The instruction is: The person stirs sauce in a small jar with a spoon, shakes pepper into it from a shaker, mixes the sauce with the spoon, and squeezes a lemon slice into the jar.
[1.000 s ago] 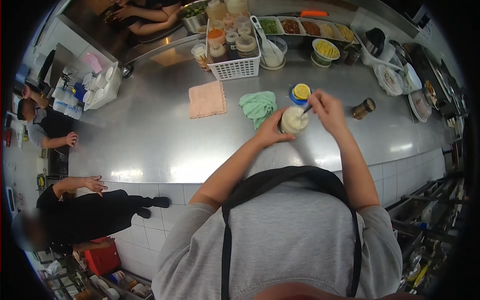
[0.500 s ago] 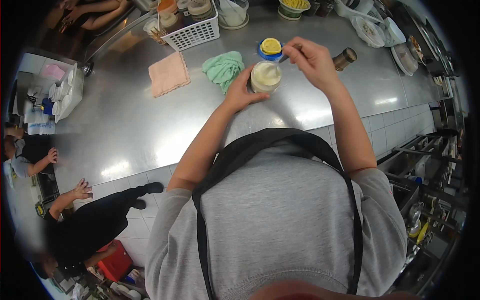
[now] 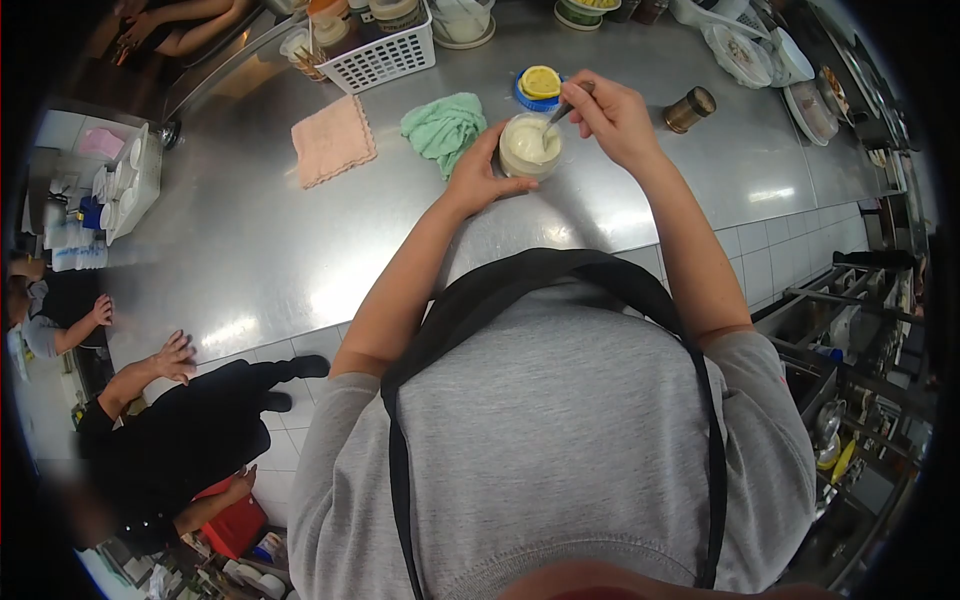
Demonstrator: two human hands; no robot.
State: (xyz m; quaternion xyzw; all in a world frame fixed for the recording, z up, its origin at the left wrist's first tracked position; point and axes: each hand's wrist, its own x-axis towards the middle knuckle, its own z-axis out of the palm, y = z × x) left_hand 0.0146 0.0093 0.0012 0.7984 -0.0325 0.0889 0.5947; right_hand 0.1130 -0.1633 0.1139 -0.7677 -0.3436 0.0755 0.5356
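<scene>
My left hand (image 3: 484, 178) is wrapped round the side of a clear jar (image 3: 529, 163) of creamy white sauce on the steel table. A metal spoon (image 3: 565, 108) is pinched in my right hand (image 3: 604, 112), its lower end in the sauce. Behind the jar, a lemon half (image 3: 541, 82) rests on a blue lid (image 3: 523, 97). The green cloth (image 3: 443, 130) lies crumpled just left of the jar, and a folded pink cloth (image 3: 333, 142) is farther left.
A white basket (image 3: 378, 68) of bottles stands at the back of the steel table (image 3: 250, 230). Right of my hands is a pepper grinder (image 3: 690, 109). A person in black (image 3: 190, 430) is at the lower left; another person's hands show at top left.
The view has shifted, so the table items sit higher and farther left. The spoon has come up out of the sauce and gone back in. The person in black has moved a hand nearer the table edge.
</scene>
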